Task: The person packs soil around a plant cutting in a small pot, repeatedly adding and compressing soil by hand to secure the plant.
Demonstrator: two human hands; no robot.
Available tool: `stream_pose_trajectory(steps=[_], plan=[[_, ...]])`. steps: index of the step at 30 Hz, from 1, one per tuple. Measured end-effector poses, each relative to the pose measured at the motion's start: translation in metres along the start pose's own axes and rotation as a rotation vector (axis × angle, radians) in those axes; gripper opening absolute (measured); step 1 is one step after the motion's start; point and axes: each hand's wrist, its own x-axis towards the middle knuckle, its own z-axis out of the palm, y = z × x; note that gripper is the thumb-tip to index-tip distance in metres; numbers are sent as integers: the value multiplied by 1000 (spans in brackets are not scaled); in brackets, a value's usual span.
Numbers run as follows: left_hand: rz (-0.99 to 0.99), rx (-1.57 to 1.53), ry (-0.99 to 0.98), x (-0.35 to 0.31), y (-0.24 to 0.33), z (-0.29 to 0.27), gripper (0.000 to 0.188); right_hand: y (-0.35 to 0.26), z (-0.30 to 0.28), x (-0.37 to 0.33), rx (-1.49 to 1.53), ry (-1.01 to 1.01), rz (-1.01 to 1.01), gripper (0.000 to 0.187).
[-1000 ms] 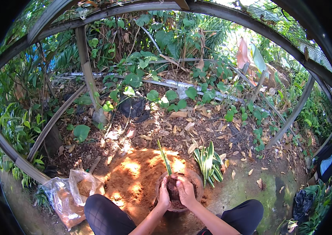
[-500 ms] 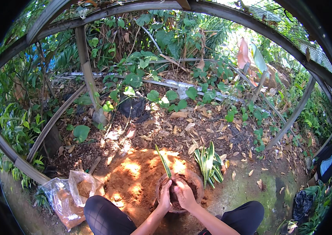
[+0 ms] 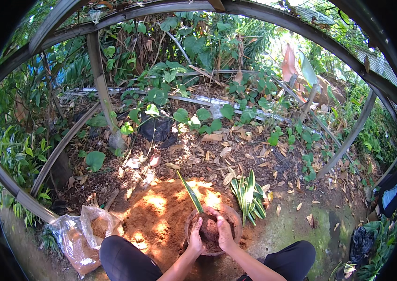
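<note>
A round plant pot [image 3: 239, 227] stands in front of me between my knees, with dark soil inside. In it, my left hand [image 3: 196, 238] and my right hand [image 3: 225, 234] cup a reddish-brown clump of soil [image 3: 209, 228] from both sides, fingers curved round it. One long snake plant leaf [image 3: 189, 191] rises from beside my left fingertips and leans left; its lower end is hidden. To the right of the pot lies a bunch of snake plant leaves [image 3: 248, 196], green with pale edges.
A mound of orange-brown soil [image 3: 154, 206] lies behind and left of the pot. Clear plastic bags [image 3: 79, 239] of brown material sit by my left knee. Dry leaves cover the ground beyond, with wooden posts [image 3: 102, 84] and vines. A black plastic bag [image 3: 361, 243] lies far right.
My hands have moved apart a little, and the soil clump now shows between them. The upright leaf has tipped further left.
</note>
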Motion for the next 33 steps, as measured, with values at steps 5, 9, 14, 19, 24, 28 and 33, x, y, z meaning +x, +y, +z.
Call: stream_pose_trajectory(steps=[5,9,14,19,24,28,33], plan=[[135,138,-48,-11,-2,10,42,0,-6,-2,-249,-138,-97,61],[30,2,-29,-5,2,5,42,-2,-9,1,120,-26,26,65],[106,76,17,4,-3,-6,42,-1,-7,-2,-301,-195,-107,73],[19,42,-39,2,3,-6,41,-3,-5,-6,-326,-5,-128,67],[61,97,-76,-1,11,5,48,-9,-7,-5,-424,-32,-181,61],[108,255,-26,-1,11,7,63,-8,-9,-5,-542,-199,-209,61],[104,313,-17,1,7,4,60,-6,-10,-7,-486,-43,-256,56]])
